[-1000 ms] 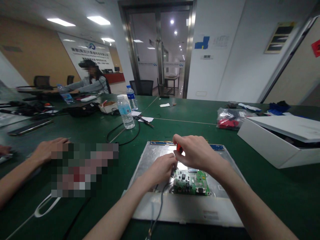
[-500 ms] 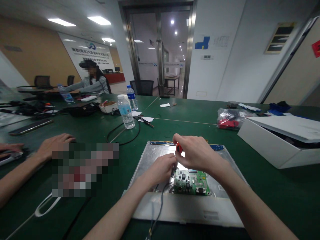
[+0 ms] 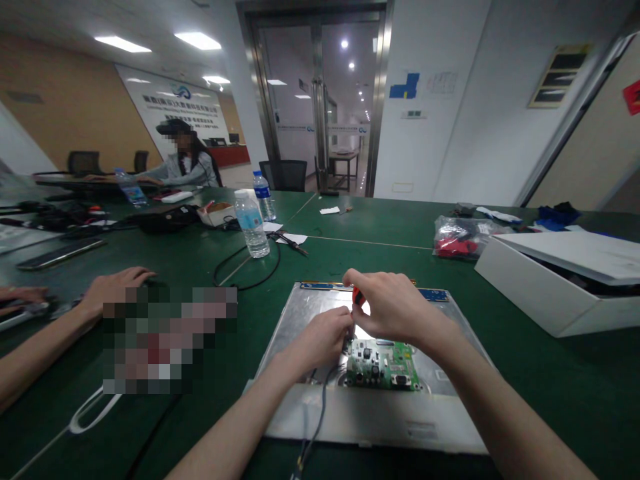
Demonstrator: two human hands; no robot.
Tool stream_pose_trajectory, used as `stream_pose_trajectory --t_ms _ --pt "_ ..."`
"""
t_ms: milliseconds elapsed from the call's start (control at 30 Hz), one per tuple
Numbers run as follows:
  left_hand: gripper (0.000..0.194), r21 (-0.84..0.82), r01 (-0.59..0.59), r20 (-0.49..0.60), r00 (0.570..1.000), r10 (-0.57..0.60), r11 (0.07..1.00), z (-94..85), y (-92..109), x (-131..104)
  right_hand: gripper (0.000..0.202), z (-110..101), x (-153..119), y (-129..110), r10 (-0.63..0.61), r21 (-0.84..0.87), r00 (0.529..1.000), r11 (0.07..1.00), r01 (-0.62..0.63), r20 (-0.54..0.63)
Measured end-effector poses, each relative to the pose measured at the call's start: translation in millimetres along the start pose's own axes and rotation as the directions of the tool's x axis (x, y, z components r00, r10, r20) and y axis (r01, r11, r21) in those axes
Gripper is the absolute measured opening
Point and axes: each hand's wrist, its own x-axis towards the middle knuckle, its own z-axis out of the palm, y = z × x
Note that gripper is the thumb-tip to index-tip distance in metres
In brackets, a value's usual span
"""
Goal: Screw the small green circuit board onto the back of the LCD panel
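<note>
A screwdriver with a red and black handle (image 3: 357, 297) stands roughly upright in my right hand (image 3: 393, 307), whose fingers wrap round the handle's top. My left hand (image 3: 327, 333) is closed low beside the screwdriver's shaft; what its fingertips pinch is hidden. Below both hands lies a green circuit board (image 3: 383, 365) at the middle of a silver metal panel (image 3: 295, 320), which lies flat on the table. The screwdriver's tip is hidden by my left fingers, near the board's upper left corner. A dark cable (image 3: 323, 407) runs from the board over the panel's near edge.
A white box (image 3: 560, 287) with its lid ajar stands right, near a plastic bag with something red (image 3: 455, 247). Water bottles (image 3: 253, 227) and a black cable stand beyond the panel. At left, another person's hand (image 3: 113, 290) rests by a blurred-out item. Another person sits farther back.
My hands stay almost in place; my right fingers have shifted slightly on the screwdriver handle. The neighbour's hand at left has moved a little to the right.
</note>
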Motion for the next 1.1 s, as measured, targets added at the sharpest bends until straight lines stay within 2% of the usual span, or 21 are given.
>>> stream_pose_trajectory --t_ms 100,167,267,367,500,633,733,900,1000,1100 --pt "0.019 0.013 0.027 0.036 0.999 -0.028 1.0 -3.2 3.7 0.3 0.018 0.2 0.2 1.1 0.008 -0.037 1.0 0.999 -0.008 0.001" --pt "0.019 0.025 0.045 0.049 0.998 -0.046 0.999 -4.6 4.9 0.4 0.023 1.2 1.2 2.4 0.032 -0.078 0.999 0.996 -0.033 -0.008" --pt "0.018 0.026 0.018 0.033 0.999 -0.019 1.0 -3.6 3.0 0.4 0.022 2.0 2.4 2.8 0.042 -0.111 0.999 0.993 -0.043 -0.01" --pt "0.018 0.013 -0.012 0.011 1.0 0.012 1.0 0.0 -0.9 0.2 0.013 0.9 1.8 1.0 0.034 -0.085 0.999 0.996 -0.034 -0.003" --pt "0.019 -0.011 -0.01 -0.021 1.0 0.009 1.0 3.4 -3.3 0.0 0.023 -1.5 -0.4 -1.3 0.008 -0.017 1.0 1.0 -0.008 0.012" --pt "0.018 0.009 0.02 0.024 0.999 -0.021 1.0 1.7 -1.6 -0.1 0.017 -0.7 0.0 0.1 0.012 -0.039 1.0 0.999 -0.012 -0.002" --pt "0.018 0.032 0.027 0.035 0.999 -0.028 0.999 -0.5 -0.2 -0.3 0.027 0.5 1.6 1.3 0.051 -0.082 0.999 0.995 -0.052 -0.011" --pt "0.017 0.018 -0.008 0.009 1.0 0.008 1.0 -0.1 -0.9 -0.6 0.013 -1.9 0.7 -1.2 0.029 -0.036 1.0 0.999 -0.029 -0.009" --pt "0.017 0.012 0.01 0.0 1.0 -0.01 1.0 0.3 -0.2 -1.1 0.02 -3.0 -0.4 -2.5 0.008 -0.004 1.0 1.0 -0.008 -0.007" --pt "0.017 0.044 0.054 0.039 0.998 -0.056 0.998 -1.7 2.5 -1.3 0.026 -1.6 1.0 -1.9 0.006 -0.034 1.0 0.999 -0.006 -0.016"
